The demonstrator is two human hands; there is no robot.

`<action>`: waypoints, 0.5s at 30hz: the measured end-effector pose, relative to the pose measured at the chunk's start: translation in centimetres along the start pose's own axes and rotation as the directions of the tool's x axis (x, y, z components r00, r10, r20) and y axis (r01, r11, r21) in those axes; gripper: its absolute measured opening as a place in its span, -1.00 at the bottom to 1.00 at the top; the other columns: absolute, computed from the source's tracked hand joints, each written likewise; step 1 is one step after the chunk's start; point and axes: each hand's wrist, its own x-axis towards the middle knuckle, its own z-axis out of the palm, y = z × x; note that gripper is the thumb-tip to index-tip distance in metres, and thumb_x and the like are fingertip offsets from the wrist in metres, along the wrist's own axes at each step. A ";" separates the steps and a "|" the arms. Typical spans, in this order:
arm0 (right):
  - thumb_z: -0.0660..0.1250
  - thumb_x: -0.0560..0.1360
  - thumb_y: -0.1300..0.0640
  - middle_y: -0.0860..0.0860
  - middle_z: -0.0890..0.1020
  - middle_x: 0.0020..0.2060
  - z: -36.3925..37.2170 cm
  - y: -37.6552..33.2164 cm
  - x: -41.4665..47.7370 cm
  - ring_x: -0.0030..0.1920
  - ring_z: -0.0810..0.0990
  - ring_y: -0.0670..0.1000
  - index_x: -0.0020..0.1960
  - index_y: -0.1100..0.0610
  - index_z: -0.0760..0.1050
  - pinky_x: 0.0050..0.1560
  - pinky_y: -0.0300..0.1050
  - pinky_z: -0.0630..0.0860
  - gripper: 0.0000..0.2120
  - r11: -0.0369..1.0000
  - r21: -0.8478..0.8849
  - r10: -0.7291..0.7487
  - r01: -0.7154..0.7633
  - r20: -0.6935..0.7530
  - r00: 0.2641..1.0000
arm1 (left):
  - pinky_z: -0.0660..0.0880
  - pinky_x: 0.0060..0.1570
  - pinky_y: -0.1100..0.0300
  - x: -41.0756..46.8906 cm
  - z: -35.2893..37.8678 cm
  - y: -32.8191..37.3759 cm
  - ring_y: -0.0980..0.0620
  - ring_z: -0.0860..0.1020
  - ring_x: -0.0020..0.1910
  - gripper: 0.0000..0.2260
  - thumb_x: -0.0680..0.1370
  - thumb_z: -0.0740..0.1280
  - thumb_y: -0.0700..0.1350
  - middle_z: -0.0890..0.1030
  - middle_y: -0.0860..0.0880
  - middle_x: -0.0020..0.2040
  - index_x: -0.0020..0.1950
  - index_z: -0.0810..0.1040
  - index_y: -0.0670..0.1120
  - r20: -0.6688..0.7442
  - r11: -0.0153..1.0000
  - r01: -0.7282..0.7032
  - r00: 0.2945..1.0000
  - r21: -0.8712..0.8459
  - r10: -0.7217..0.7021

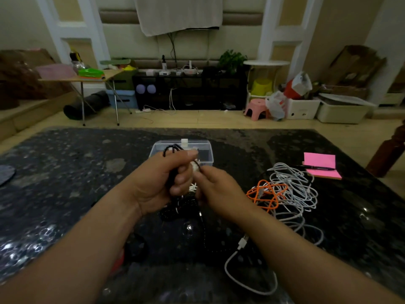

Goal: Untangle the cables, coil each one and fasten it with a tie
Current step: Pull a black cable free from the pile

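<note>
A person's left hand [162,181] clenches a coiled black cable [171,181] above the dark stone table [65,172], the bundle's long axis near upright, loops poking out above the fingers. The right hand [217,189] pinches a white tie [194,166] against the coil's right side. An orange cable [267,194] and a white cable [295,187] lie tangled together on the table to the right.

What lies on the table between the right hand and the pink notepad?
In the head view, the tangle of orange cable and white cables lies between the right hand and the pink notepad, on the dark table.
</note>
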 end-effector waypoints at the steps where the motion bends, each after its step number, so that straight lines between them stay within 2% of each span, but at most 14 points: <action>1: 0.23 0.71 0.01 -0.08 0.61 -0.37 -0.4 -0.4 0.3 -0.37 0.54 -0.08 -0.12 0.04 0.56 -0.25 -0.04 0.46 -0.73 1.000 0.005 0.023 -0.023 -0.044 0.999 | 0.26 -0.46 0.24 0.3 -0.3 -0.2 0.05 0.36 -0.51 -0.66 0.61 0.42 -0.04 0.41 -0.04 -0.43 -0.30 0.42 -0.08 -0.160 1.000 -0.018 0.987 0.014 0.020; 3: 0.22 0.71 -0.01 -0.21 0.58 -0.43 -1.0 -1.2 0.6 -0.38 0.48 -0.16 -0.10 0.00 0.60 -0.26 -0.13 0.35 -0.72 0.999 -0.026 0.039 -0.041 -0.078 0.996 | 0.31 -0.46 0.25 1.0 -0.9 -0.9 0.03 0.43 -0.38 -0.77 0.61 0.43 -0.07 0.49 -0.05 -0.34 -0.20 0.49 -0.08 -0.391 0.997 -0.078 0.918 -0.004 0.071; 4: 0.21 0.71 -0.01 -0.25 0.58 -0.43 -1.1 -1.4 0.6 -0.38 0.48 -0.20 -0.08 -0.01 0.61 -0.27 -0.15 0.33 -0.72 0.997 -0.060 0.042 -0.046 -0.066 0.997 | 0.35 -0.45 0.25 1.3 -1.0 -1.2 0.03 0.46 -0.33 -0.80 0.63 0.42 -0.10 0.51 -0.05 -0.32 -0.16 0.50 -0.08 -0.457 0.993 -0.116 0.884 -0.012 0.098; 6: 0.20 0.72 0.00 -0.19 0.58 -0.39 -0.5 -1.8 0.3 -0.36 0.49 -0.22 -0.05 0.02 0.62 -0.27 -0.13 0.34 -0.72 0.987 -0.152 0.040 -0.043 -0.023 0.999 | 0.47 -0.40 0.22 2.0 -0.6 -1.8 0.04 0.53 -0.29 -0.86 0.66 0.39 -0.12 0.57 -0.04 -0.26 -0.06 0.52 -0.10 -0.543 0.983 -0.180 0.828 -0.021 0.140; 7: 0.20 0.73 0.00 -0.14 0.58 -0.36 0.0 -1.9 0.0 -0.33 0.50 -0.20 -0.06 0.03 0.60 -0.25 -0.10 0.36 -0.72 0.981 -0.194 0.029 -0.028 0.004 1.000 | 0.55 -0.35 0.20 2.2 -0.1 -1.9 0.04 0.59 -0.24 -0.90 0.68 0.37 -0.11 0.61 -0.05 -0.21 0.02 0.54 -0.12 -0.561 0.980 -0.198 0.815 -0.037 0.143; 9: 0.19 0.73 0.00 -0.09 0.61 -0.27 0.8 -2.3 -0.5 -0.28 0.54 -0.16 -0.07 0.00 0.56 -0.20 -0.07 0.43 -0.73 0.971 -0.237 0.007 0.010 0.068 0.998 | 0.66 -0.15 0.06 2.5 0.7 -2.2 -0.03 0.65 -0.15 -0.85 0.72 0.31 -0.08 0.65 -0.10 -0.16 0.15 0.53 -0.16 -0.544 0.974 -0.201 0.831 -0.105 0.113; 11: 0.21 0.73 0.00 -0.09 0.65 -0.20 0.9 -2.4 -0.8 -0.22 0.60 -0.16 -0.03 -0.06 0.56 -0.19 -0.14 0.47 -0.79 0.967 -0.254 0.028 0.011 0.149 0.988 | 0.65 -0.06 -0.06 2.6 1.0 -2.4 -0.06 0.64 -0.24 -0.85 0.74 0.27 -0.06 0.61 -0.09 -0.26 0.14 0.50 -0.14 -0.518 0.963 -0.193 0.852 -0.186 0.070; 13: 0.29 0.69 -0.02 -0.09 0.68 -0.15 0.6 -2.2 -0.9 -0.17 0.63 -0.16 0.05 -0.09 0.60 -0.15 -0.14 0.53 -0.88 0.963 -0.270 0.047 0.014 0.218 0.975 | 0.59 -0.29 0.05 2.8 0.5 -2.5 0.02 0.48 -0.43 -0.86 0.74 0.27 -0.07 0.47 -0.05 -0.35 0.04 0.44 -0.11 -0.567 0.968 -0.202 0.819 -0.150 0.083; 15: 0.37 0.65 -0.01 -0.08 0.69 -0.14 -0.4 -1.7 -1.0 -0.15 0.65 -0.14 0.08 -0.07 0.62 -0.06 -0.03 0.61 -0.93 0.955 -0.293 0.041 0.036 0.253 0.967 | 0.36 -0.50 0.19 3.1 -0.6 -2.5 0.08 0.33 -0.50 -0.89 0.73 0.27 -0.10 0.39 -0.02 -0.36 0.09 0.38 -0.10 -0.609 0.978 -0.206 0.781 -0.040 0.139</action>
